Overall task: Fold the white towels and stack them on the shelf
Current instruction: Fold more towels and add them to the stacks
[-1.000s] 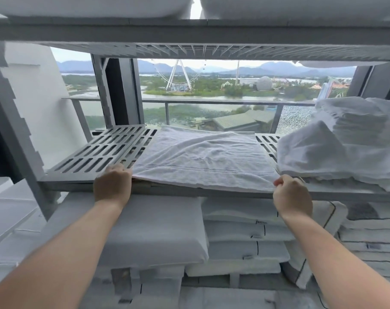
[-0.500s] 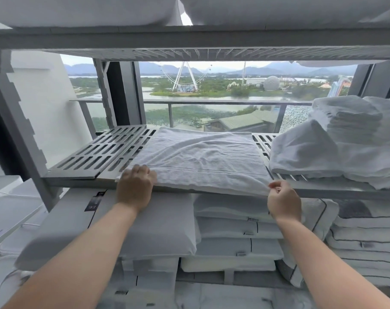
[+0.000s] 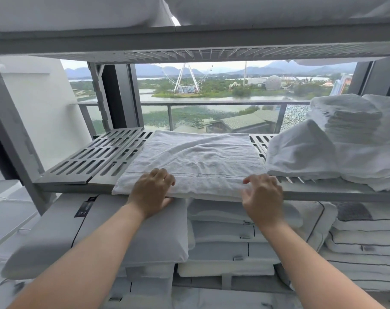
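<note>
Near edge, I read the left hand (image 3: 150, 192) as gripping the front hem of the flat-folded white terry towel (image 3: 196, 161), fingers curled on top, thumb beneath, presumably to square it; the right hand (image 3: 263, 197) is slack and part-spread at the same hem, holding nothing, contact uncertain. The towel lies mid-way along the grey slotted plastic shelf (image 3: 104, 157), hem overhanging the lip; the heap of folded white towels (image 3: 345, 139) sits just beside it, rightward.

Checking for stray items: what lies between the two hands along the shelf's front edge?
Head view: only the front hem of the white towel spans between the left hand and the right hand; nothing else.
</note>
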A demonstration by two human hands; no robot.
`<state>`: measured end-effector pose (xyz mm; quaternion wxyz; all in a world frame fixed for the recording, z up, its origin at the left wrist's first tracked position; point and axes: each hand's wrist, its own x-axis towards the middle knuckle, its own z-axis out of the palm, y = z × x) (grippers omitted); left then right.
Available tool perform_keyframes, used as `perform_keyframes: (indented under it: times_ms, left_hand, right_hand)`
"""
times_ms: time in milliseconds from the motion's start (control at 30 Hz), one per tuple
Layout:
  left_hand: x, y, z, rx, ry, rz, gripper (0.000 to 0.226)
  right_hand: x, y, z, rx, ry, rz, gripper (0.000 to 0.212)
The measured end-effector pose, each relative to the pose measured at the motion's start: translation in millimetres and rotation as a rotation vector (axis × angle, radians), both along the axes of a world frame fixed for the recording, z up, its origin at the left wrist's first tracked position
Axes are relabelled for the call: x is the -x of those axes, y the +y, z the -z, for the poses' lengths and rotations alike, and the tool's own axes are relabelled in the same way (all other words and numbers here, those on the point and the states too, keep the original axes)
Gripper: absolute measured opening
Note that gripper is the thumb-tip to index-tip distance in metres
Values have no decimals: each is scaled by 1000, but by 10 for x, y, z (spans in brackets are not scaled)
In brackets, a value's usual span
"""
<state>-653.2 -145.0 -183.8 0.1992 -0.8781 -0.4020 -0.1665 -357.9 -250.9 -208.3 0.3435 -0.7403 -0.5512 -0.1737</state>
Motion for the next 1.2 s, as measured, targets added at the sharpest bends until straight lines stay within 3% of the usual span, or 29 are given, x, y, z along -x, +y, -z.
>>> perform_keyframes:
  times_ms: [100,233,333,400,500,600,733,900,967,1033,1100,1200]
  left_hand:
    - [-180,-40,-20,-21,14,79,35]
    - [-244,27,-100,20,38,90,13]
    - [-270,147,-184,121,110,135,37]
    - [-336,307,-264,40,88,176,52]
    - [-517,714,-367,-84,-90,183,47]
    - [-774,1309,-420,-80,-127,128,33]
    - [-1099,2137,-471,165,-256,-4,33]
    - [-1295,3029,-468,560,-265,-138,43]
    - [-1293,3286,-433,621,-282,-150,43]
    - [-1249,3473,-326,644,-171,-210,46]
    - [-1163,3596,-214,615,-34,-346,58]
    - [-1018,3704,-137,604,-27,-513,72]
  right_hand:
    - [166,177,-27,66,-124,-246,15]
    - [217,459,-152,43,-114,-174,27]
    - [203,779,-303,64,-176,-136,36]
    - [188,1072,-399,77,-183,-195,31]
    - [144,1565,-487,149,-122,-345,26]
    - [17,2042,-507,241,-50,-370,28]
    - [-179,2559,-507,368,-89,-364,31]
    - [-428,3171,-572,521,30,-258,38]
    - [-516,3431,-589,518,54,-219,40]
    - [-608,3634,-540,544,65,-203,43]
    - [-737,3714,-415,638,73,-169,50]
    - [-989,3703,-242,771,46,-104,68]
